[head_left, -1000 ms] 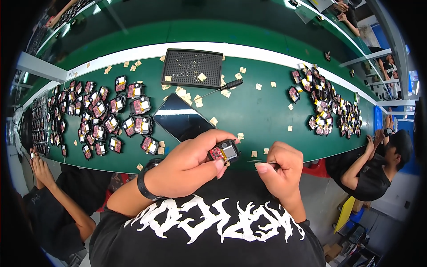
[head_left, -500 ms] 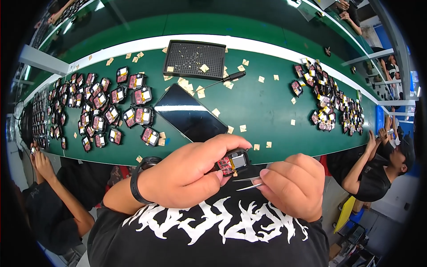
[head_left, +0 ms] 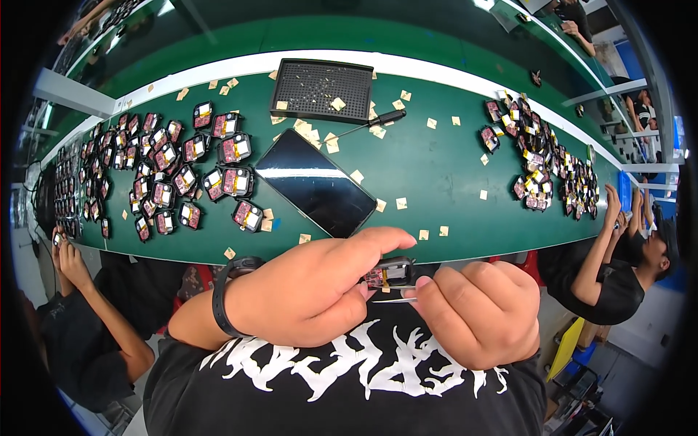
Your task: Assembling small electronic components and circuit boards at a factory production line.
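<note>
My left hand [head_left: 313, 283] is closed around a small black device housing [head_left: 392, 270], thumb and fingers on its left side. Inside the housing show a red circuit board and a silver, battery-like block. Pinched in my right hand [head_left: 480, 309] is a pair of metal tweezers [head_left: 396, 296], pointing left. Their tips lie at the near edge of the housing, beside a tiny tan piece [head_left: 385, 289]; whether they touch it I cannot tell. Just beyond my left hand a dark phone-like slab [head_left: 316, 182] with a glossy face lies on the green table.
Similar open housings [head_left: 236, 147] crowd the left of the table, and another heap [head_left: 536, 160] sits at the right. A black perforated tray [head_left: 322, 89] is at the back, near a screwdriver [head_left: 374, 125]. Small tan squares [head_left: 401, 203] are scattered about. People sit at both sides.
The tweezers have moved left and up, their tips now at the housing. The housing has tipped, so its inside shows less. My right hand has come nearer to my left.
</note>
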The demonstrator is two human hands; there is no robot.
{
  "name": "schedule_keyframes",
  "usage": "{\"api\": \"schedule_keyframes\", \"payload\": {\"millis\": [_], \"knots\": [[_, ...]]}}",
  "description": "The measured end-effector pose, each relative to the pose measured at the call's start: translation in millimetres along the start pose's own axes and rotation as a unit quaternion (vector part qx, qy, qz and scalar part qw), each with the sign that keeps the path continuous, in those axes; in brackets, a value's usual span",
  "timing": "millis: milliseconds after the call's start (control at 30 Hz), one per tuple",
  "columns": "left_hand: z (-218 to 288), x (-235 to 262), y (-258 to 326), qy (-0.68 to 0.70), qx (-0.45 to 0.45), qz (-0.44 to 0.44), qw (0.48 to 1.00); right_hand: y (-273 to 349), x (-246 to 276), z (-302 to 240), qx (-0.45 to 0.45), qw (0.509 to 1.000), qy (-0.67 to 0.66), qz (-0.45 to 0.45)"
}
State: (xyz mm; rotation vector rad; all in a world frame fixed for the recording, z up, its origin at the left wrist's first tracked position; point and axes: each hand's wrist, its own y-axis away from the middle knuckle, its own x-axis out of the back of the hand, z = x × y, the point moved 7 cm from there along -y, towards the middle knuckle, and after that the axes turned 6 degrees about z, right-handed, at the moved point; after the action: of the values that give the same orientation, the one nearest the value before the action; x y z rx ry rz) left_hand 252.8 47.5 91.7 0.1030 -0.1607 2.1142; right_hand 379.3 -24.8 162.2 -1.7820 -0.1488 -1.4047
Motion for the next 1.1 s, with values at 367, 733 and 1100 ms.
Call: {"api": "schedule_keyframes", "payload": {"millis": [367,733,1100], "knots": [[-2,-3,4,-0.011,0.0,-0.004,1.0,2,1,-11,0.033,0.998,0.049,0.008],[-1,-3,4,-0.029,-0.014,-0.011,0.999,7,2,-11,0.024,0.999,0.04,0.021],[-2,-6,5,-0.045,0.03,-0.018,0.998,8,-3,-14,0.029,0.999,0.029,0.007]]}}
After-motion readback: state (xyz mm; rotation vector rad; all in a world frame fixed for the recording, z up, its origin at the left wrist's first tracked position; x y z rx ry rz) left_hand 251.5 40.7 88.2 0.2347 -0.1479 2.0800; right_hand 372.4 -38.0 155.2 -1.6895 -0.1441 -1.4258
